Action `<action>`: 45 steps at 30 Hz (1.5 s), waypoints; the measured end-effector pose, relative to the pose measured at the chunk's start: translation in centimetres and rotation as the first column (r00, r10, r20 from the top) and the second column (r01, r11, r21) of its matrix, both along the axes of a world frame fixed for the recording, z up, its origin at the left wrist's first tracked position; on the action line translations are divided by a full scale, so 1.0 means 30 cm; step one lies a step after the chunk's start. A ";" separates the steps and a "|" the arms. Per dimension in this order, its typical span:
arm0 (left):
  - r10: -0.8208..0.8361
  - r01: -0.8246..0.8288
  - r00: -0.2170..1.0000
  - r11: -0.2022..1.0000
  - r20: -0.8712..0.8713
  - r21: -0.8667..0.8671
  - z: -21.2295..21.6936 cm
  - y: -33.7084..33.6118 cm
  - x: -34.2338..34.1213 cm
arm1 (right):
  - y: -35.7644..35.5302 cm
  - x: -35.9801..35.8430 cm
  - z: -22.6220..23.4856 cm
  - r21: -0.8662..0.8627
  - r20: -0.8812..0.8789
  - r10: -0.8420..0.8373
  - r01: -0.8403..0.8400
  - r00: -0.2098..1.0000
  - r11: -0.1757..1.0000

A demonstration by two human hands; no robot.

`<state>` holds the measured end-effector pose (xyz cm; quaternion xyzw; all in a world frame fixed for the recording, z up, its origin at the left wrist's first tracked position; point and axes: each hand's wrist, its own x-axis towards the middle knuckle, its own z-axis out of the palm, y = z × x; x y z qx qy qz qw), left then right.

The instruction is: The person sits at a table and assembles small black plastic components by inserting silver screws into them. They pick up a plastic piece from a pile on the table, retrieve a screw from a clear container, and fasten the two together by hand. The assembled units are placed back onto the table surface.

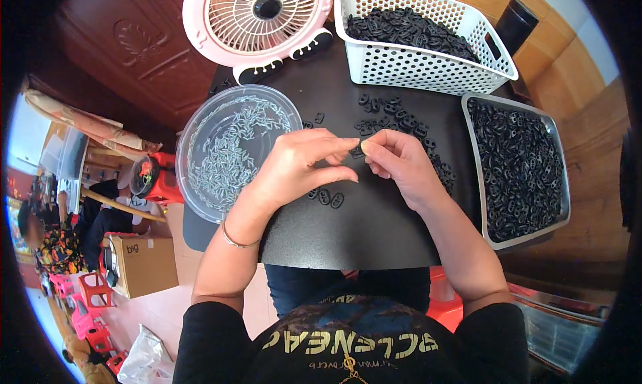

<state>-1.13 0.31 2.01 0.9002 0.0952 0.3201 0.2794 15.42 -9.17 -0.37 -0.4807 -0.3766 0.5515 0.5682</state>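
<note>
Over the middle of the dark table, my right hand pinches a small black oval part between thumb and fingers. My left hand comes in from the other side, its index fingertip against or very near that part. Its thumb is held well away from the index finger, with nothing between them. Several more black oval pieces with holes lie on the table under my left hand. Beyond my right hand spreads a loose pile of the same black parts. A bracelet circles my left wrist.
Left on the table is a round clear tub of small silvery metal pins. At right stands a metal tray full of black parts. A white perforated basket of black pieces and a pink fan stand at the back.
</note>
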 end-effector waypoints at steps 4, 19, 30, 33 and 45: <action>0.037 -0.038 0.999 0.997 0.005 0.061 -0.016 -0.005 0.010 | -0.001 -0.006 0.002 -0.004 -0.004 -0.006 0.006 1.000 1.000; 0.096 -0.096 0.995 0.995 0.006 0.028 -0.018 -0.009 0.018 | 0.000 -0.015 -0.002 0.020 0.042 -0.005 0.004 0.999 1.000; -0.020 0.067 0.998 0.549 0.067 -0.833 -0.033 0.006 0.015 | -0.002 -0.045 -0.017 0.368 0.407 -0.271 0.116 0.872 0.923; 0.012 0.109 0.992 0.427 0.126 -0.897 -0.040 0.005 0.020 | -0.007 -0.049 0.017 0.460 0.573 -0.331 0.040 0.750 0.887; -0.005 0.232 0.972 0.227 0.237 -0.946 -0.060 -0.004 0.026 | 0.003 -0.036 -0.007 0.505 0.579 -0.380 0.048 0.721 0.862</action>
